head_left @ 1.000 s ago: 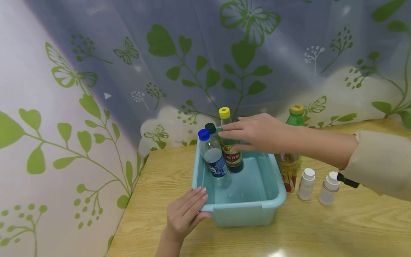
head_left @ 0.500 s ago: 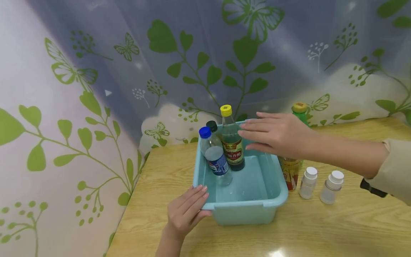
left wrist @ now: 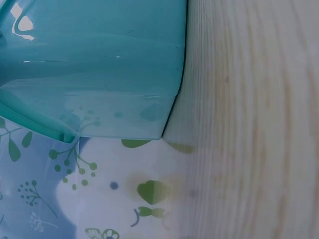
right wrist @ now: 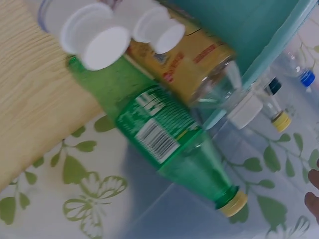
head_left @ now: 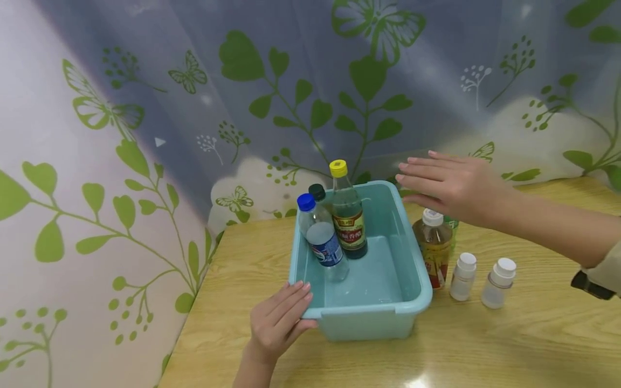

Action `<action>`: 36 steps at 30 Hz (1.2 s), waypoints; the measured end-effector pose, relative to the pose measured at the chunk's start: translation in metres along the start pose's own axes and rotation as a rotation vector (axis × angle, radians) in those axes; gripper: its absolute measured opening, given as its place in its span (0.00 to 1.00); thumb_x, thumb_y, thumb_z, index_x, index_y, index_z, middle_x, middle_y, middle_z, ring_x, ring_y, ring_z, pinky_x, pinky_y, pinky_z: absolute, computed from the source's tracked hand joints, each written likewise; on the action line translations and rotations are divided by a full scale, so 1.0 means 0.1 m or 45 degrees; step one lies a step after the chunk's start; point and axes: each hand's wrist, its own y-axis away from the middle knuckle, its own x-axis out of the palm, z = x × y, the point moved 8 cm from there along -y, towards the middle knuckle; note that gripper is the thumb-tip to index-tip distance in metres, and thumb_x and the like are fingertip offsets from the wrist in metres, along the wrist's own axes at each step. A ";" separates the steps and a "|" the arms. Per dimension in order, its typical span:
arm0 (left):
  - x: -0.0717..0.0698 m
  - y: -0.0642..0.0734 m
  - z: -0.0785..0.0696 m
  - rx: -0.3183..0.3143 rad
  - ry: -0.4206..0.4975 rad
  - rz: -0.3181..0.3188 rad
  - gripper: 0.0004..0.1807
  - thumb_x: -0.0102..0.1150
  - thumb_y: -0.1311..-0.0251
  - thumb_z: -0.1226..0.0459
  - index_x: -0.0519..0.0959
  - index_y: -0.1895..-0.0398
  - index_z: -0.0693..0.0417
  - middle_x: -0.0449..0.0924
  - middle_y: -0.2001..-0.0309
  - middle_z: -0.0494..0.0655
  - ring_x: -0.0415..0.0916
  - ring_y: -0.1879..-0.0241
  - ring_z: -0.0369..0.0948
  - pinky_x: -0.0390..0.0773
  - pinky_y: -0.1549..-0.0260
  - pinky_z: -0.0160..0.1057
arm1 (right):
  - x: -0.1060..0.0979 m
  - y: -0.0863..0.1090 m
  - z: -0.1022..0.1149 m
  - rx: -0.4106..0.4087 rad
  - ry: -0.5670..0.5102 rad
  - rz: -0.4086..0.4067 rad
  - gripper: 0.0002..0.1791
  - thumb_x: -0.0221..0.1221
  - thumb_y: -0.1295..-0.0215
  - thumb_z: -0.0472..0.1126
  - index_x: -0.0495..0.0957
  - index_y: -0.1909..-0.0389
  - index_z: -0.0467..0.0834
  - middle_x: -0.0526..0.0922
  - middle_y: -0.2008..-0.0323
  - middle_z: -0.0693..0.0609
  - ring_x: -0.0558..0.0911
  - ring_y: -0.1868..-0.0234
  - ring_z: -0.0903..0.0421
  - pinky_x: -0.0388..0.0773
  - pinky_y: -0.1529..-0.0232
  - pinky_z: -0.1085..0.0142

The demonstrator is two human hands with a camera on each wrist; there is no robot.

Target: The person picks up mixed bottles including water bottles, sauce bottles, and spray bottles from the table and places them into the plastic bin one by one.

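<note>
My left hand (head_left: pixel 278 320) grips the near left corner of a light-blue plastic tub (head_left: pixel 361 323), fingers over the rim and thumb against the outside. Inside the tub, toward its left, stand a blue-capped soda bottle (head_left: pixel 326 245), a dark-capped bottle (head_left: pixel 317 192) mostly hidden behind it, and a yellow-capped vinegar bottle (head_left: pixel 350 229). My right hand (head_left: pixel 456 186) hovers with straight fingers beyond the tub's right side, holding nothing. Below it, a green soda bottle (right wrist: pixel 159 124) stands partly hidden in the head view. A white-capped drink bottle (head_left: pixel 434 253) is beside the tub.
Two small white-capped bottles, a left one (head_left: pixel 462 277) and a right one (head_left: pixel 498 283), stand on the wooden table (head_left: pixel 533 345) right of the tub. A patterned curtain (head_left: pixel 291 108) hangs behind the table and along its left.
My right hand has moved right, away from the vinegar bottle and over the green bottle, uncovering the drink bottle's white cap. My left hand stays on the tub's corner.
</note>
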 end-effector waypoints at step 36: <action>-0.01 -0.01 0.00 0.016 -0.018 -0.004 0.22 0.55 0.36 0.54 0.85 0.73 0.65 0.85 0.72 0.57 0.85 0.72 0.47 0.85 0.66 0.41 | 0.23 0.60 -0.54 0.198 0.209 0.013 0.33 0.37 0.25 0.57 0.83 0.59 0.37 0.84 0.59 0.38 0.84 0.63 0.39 0.82 0.66 0.45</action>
